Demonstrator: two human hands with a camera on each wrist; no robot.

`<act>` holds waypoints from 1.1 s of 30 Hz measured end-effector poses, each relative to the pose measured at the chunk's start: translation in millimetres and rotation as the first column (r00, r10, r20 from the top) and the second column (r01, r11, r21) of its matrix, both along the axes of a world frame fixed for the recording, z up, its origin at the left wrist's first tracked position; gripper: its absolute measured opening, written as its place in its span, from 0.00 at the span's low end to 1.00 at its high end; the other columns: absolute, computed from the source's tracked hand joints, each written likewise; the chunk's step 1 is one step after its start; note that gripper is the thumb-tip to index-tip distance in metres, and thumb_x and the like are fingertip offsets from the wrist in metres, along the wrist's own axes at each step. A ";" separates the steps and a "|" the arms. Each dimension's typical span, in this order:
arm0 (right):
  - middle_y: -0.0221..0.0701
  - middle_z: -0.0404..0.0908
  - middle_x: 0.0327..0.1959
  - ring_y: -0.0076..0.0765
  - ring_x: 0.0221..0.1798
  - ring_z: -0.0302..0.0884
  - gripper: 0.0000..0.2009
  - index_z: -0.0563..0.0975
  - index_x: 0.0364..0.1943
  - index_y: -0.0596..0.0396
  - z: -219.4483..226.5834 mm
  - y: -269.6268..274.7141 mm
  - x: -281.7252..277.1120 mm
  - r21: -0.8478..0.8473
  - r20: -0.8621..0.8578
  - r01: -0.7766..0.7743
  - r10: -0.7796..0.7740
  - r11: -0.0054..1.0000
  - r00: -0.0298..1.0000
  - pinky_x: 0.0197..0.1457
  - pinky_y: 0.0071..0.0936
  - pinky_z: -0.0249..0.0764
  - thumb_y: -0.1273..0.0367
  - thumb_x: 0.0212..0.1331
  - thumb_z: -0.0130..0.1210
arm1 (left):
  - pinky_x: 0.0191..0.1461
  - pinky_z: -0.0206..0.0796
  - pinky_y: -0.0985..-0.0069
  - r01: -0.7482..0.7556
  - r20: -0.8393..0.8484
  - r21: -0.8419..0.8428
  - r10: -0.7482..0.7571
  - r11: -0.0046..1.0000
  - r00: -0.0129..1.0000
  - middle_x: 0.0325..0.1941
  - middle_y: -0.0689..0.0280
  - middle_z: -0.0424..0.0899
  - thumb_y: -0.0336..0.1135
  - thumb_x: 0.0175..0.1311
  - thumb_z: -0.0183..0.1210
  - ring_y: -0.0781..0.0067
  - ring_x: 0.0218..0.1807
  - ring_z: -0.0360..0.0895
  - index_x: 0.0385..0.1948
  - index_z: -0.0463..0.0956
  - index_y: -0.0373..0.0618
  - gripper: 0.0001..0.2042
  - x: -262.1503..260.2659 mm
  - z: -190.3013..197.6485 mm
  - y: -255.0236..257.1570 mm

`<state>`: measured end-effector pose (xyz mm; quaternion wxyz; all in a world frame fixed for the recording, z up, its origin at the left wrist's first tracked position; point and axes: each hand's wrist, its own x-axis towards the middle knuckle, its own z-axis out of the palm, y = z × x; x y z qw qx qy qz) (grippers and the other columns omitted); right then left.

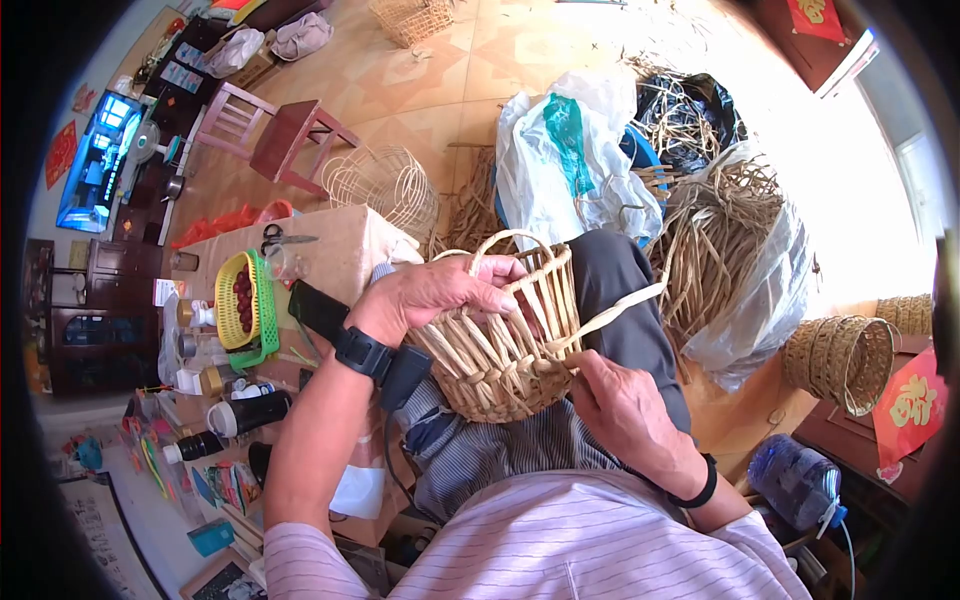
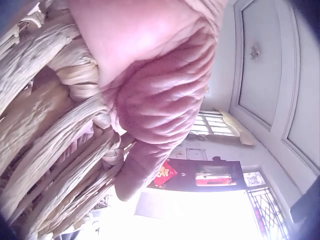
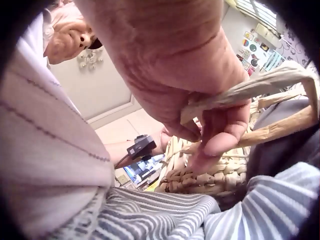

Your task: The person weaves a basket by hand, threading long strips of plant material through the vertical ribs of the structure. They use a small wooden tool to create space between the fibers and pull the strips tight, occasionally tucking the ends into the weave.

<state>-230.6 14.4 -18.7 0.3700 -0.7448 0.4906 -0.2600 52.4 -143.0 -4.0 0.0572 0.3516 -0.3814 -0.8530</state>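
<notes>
A woven basket (image 1: 500, 375) of pale twisted strands, with a looped handle, rests on the lap. My left hand (image 1: 450, 290) grips its upper rim, thumb outside and fingers reaching inside; in the left wrist view the hand (image 2: 160, 95) lies against the strands (image 2: 55, 145). At the basket's right side my right hand (image 1: 635, 415) pinches a strand between thumb and fingers. In the right wrist view a long folded strand (image 3: 260, 82) runs from the curled fingers of the hand (image 3: 200, 100), beside the woven wall (image 3: 210, 180).
Plastic bags (image 1: 570, 160) and a heap of dry strands (image 1: 720, 240) lie ahead and to the right. Finished baskets (image 1: 840, 360) and a water bottle (image 1: 795, 480) are at far right. On the left are a box (image 1: 350, 235), scissors (image 1: 285, 238) and a yellow basket (image 1: 232, 320).
</notes>
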 end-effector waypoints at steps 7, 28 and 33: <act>0.38 0.86 0.34 0.52 0.34 0.89 0.08 0.81 0.44 0.52 -17.6 -20.0 35.5 -0.135 -0.046 0.106 -0.113 0.985 0.992 0.33 0.46 0.82 0.67 0.68 0.69 | 0.60 0.72 0.81 0.074 0.072 -0.119 -0.066 0.990 0.995 0.66 0.64 0.86 0.39 0.70 0.72 0.79 0.57 0.82 0.71 0.74 0.39 0.30 8.7 -18.2 -4.3; 0.36 0.83 0.34 0.47 0.36 0.84 0.10 0.83 0.43 0.55 -21.0 -32.4 41.8 -0.177 0.293 0.296 -0.237 0.939 0.926 0.40 0.40 0.80 0.79 0.60 0.71 | 0.60 0.75 0.80 0.042 0.009 -0.037 -0.042 0.998 0.999 0.60 0.67 0.85 0.35 0.72 0.68 0.80 0.56 0.82 0.71 0.73 0.36 0.28 8.4 -19.7 -3.1; 0.34 0.81 0.30 0.46 0.32 0.82 0.14 0.82 0.39 0.53 -22.6 -41.3 42.1 -0.447 0.133 0.200 -0.156 0.872 0.979 0.35 0.43 0.76 0.80 0.50 0.74 | 0.66 0.73 0.76 0.059 0.057 -0.184 -0.050 0.981 0.997 0.65 0.66 0.84 0.36 0.70 0.70 0.79 0.63 0.79 0.73 0.73 0.33 0.32 9.9 -27.1 -1.2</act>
